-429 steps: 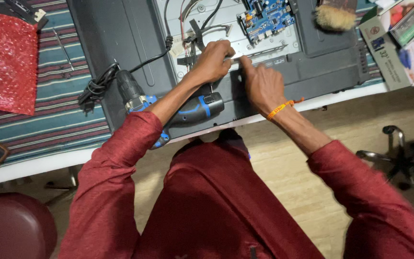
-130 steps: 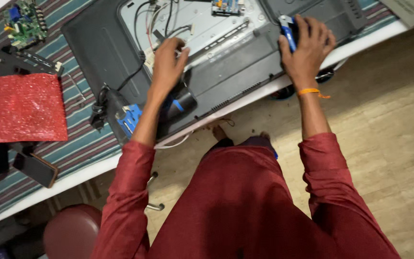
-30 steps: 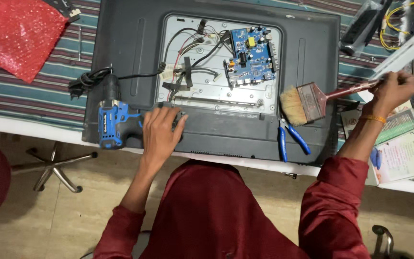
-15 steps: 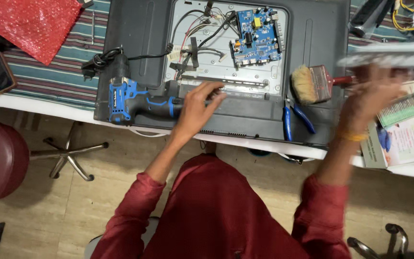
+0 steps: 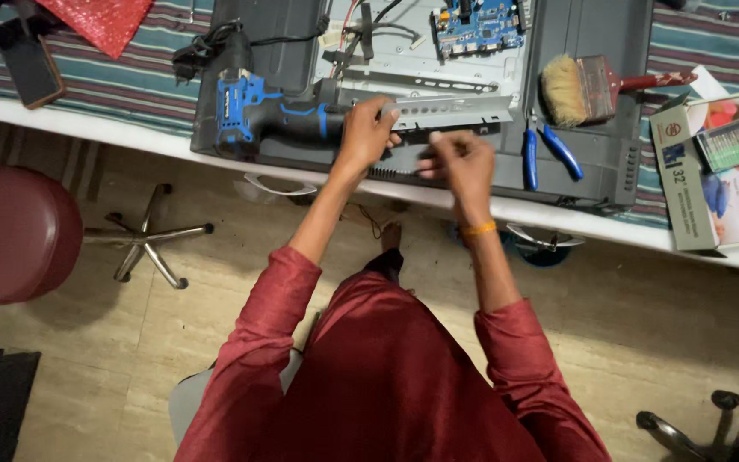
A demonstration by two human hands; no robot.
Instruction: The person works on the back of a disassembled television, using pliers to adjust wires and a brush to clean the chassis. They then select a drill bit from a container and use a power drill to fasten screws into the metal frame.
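Note:
A dark flat-screen television (image 5: 594,164) lies face down on the table with its back open, showing a blue circuit board (image 5: 481,20). A silver perforated metal bracket (image 5: 464,109) lies across its lower part. My left hand (image 5: 364,133) grips the bracket's left end, right beside the nose of a blue and black power drill (image 5: 271,115) lying on the panel. My right hand (image 5: 458,159) hovers just below the bracket with thumb and fingertips pinched together. Whether they hold anything is too small to tell.
Blue-handled pliers (image 5: 546,152) and a wide paintbrush (image 5: 582,85) lie on the panel's right side. A printed cardboard box (image 5: 729,175) stands at the right, a phone (image 5: 31,60) and red bubble wrap (image 5: 100,17) at the left. A maroon stool (image 5: 10,233) stands below.
My right hand has swung in from the far right, and the long metal bracket is now on the television. My left hand has shifted from the drill to the bracket's end.

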